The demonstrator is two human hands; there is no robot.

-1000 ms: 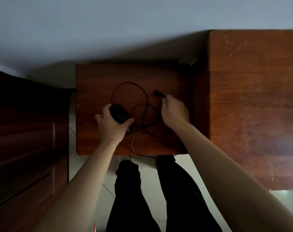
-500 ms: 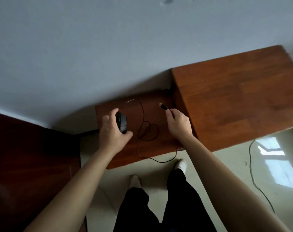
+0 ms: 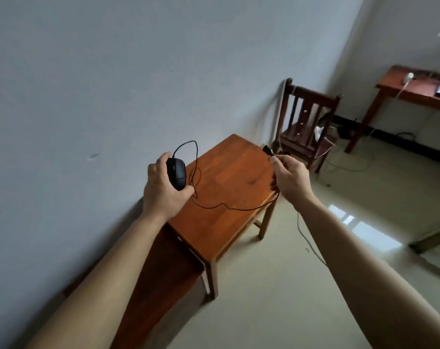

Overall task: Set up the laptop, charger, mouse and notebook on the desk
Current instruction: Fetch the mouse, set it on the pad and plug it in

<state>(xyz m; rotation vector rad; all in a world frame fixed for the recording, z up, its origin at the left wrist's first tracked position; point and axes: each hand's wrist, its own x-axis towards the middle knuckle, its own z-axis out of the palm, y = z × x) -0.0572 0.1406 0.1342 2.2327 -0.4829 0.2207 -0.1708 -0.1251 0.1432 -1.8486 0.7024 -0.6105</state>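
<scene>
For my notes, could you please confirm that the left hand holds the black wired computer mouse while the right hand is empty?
Not quite: the head view shows the right hand pinching the black plug end of the thin black cable. The left hand does hold the black wired computer mouse.

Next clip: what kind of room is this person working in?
Likely a plain room in a home or dormitory: bare pale wall, glossy floor, a wooden chair and wooden desk at the far side, and loose cables on the floor.
</scene>
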